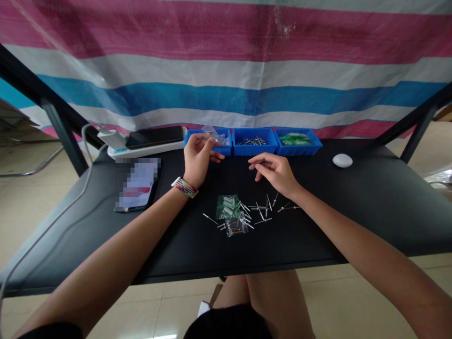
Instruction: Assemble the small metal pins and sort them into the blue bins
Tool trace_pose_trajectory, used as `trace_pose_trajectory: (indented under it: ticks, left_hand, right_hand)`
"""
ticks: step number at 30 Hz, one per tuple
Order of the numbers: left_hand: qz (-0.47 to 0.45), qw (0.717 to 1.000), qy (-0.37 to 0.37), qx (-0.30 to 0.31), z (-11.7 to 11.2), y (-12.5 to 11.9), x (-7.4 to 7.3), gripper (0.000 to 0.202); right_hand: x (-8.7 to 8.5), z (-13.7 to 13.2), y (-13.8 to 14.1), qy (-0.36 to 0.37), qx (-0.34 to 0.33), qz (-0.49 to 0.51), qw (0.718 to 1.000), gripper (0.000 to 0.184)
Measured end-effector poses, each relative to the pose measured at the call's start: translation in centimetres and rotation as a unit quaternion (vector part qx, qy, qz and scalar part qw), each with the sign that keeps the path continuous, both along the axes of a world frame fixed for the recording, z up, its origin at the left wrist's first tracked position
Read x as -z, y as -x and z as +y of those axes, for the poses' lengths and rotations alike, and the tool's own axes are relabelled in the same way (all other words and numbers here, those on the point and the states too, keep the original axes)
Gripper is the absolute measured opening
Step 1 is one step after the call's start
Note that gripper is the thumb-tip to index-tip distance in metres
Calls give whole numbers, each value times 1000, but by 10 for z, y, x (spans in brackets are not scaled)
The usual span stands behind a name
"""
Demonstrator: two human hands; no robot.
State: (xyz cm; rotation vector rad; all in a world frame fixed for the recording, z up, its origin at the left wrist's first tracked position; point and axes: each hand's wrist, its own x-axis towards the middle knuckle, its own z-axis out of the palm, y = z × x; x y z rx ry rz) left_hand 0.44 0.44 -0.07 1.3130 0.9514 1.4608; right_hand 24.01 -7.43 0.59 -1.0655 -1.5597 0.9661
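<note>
- The left hand (197, 157) is raised over the left bin (226, 150) at the back of the tabletop (353, 212), fingers closed on a small clear bag (214, 135).
- The right hand (275, 172) hovers just in front of the middle bin (254, 149), thumb and fingers drawn together. I cannot tell whether a pin sits between them.
- Two filled bags (231, 216) lie side by side near the front, so that share of the packing looks done.
- Loose pins (261, 209) lie scattered just beside those bags, unpacked, and more sit in the middle bin.
- The right bin (298, 149) holds green pieces, apparently plenty.
- By my reading the work is at an early stage: few bags packed, much stock left.
</note>
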Motion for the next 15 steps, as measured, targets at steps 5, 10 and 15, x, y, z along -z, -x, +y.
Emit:
trace_pose_trajectory:
  ticks: [5, 10, 15]
  left_hand:
    - [6, 1000, 4, 20, -5, -1, 0, 29]
    - [19, 999, -1, 40, -7, -2, 0, 24]
    - [2, 1000, 7, 26, -4, -1, 4, 31]
  right_hand:
    - [-10, -14, 7, -59, -95, -88, 990, 12]
    - [-21, -39, 21, -229, -240, -204, 921, 15]
    - [-21, -56, 31, -305, -284, -322, 850, 29]
